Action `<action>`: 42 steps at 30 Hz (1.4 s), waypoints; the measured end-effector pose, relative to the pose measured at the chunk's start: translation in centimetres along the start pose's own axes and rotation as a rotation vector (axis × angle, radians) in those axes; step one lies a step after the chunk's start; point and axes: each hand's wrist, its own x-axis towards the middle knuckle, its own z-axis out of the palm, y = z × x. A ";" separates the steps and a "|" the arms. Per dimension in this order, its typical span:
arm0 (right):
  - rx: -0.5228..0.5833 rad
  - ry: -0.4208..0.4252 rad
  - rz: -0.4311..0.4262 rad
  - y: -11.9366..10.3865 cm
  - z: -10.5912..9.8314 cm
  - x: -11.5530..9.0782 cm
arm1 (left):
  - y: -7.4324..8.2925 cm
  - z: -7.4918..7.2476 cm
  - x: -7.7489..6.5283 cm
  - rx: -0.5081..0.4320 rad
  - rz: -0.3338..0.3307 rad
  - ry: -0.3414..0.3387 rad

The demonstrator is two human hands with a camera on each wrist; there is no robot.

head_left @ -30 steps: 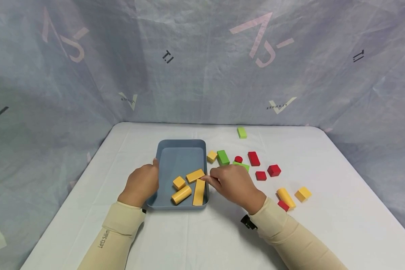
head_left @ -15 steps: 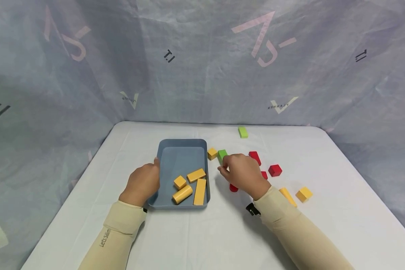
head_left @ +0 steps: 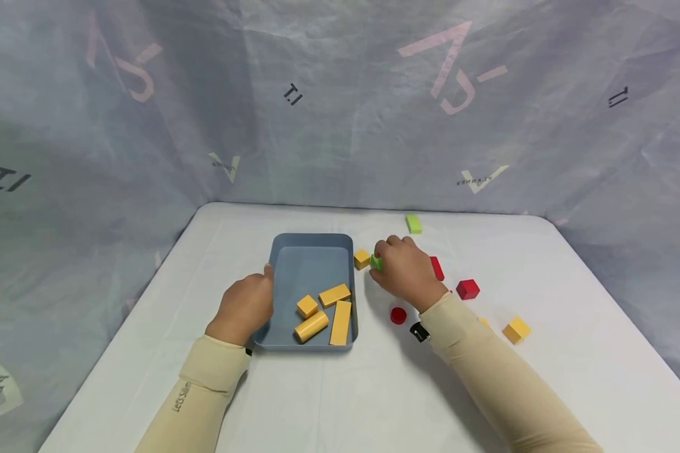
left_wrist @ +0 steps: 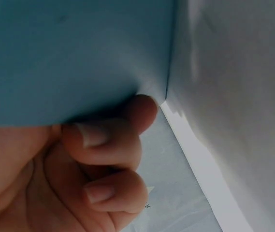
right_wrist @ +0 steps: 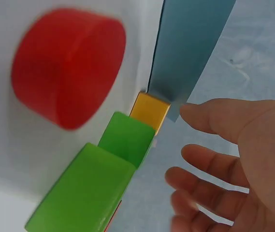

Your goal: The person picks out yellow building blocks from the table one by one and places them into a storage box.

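A blue-grey tray [head_left: 311, 255] stands left of centre, with a yellow cube [head_left: 307, 306], a yellow cylinder [head_left: 311, 326] and two yellow oblong blocks [head_left: 340, 323] inside. My left hand [head_left: 240, 308] grips its left wall; curled fingers [left_wrist: 113, 191] show under the rim in the left wrist view. Beyond the tray's right wall, my right hand [head_left: 405, 272] hovers at a green block [head_left: 376, 262], beside another yellow cube [head_left: 362, 258]. Its fingers are loosely spread and hold nothing in the right wrist view, where a second green block [right_wrist: 81, 188] and a red cylinder [right_wrist: 69, 67] lie close.
A red disc-like piece [head_left: 398, 315] lies before the right hand. To its right are a red oblong block [head_left: 437, 268], a red cube [head_left: 468, 289] and a yellow cube [head_left: 517, 329]. A light green block [head_left: 413, 223] lies near the far edge.
My right hand has left the tray's right wall, moving right and then away to the green block; the red piece has come out from under it. The left hand keeps its grip.
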 end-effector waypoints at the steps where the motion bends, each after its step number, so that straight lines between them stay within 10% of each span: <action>1: -0.002 -0.002 0.006 0.1 0.1 0.2 | 0.0 0.0 0.0 0.001 0.003 0.001; 22: -0.077 -0.253 0.097 -1.1 2.3 3.5 | 0.0 -0.1 -0.1 0.011 -0.002 0.005; 42: -0.151 -0.197 0.051 -1.7 2.4 3.8 | 0.0 -0.2 -0.1 0.012 -0.005 -0.001</action>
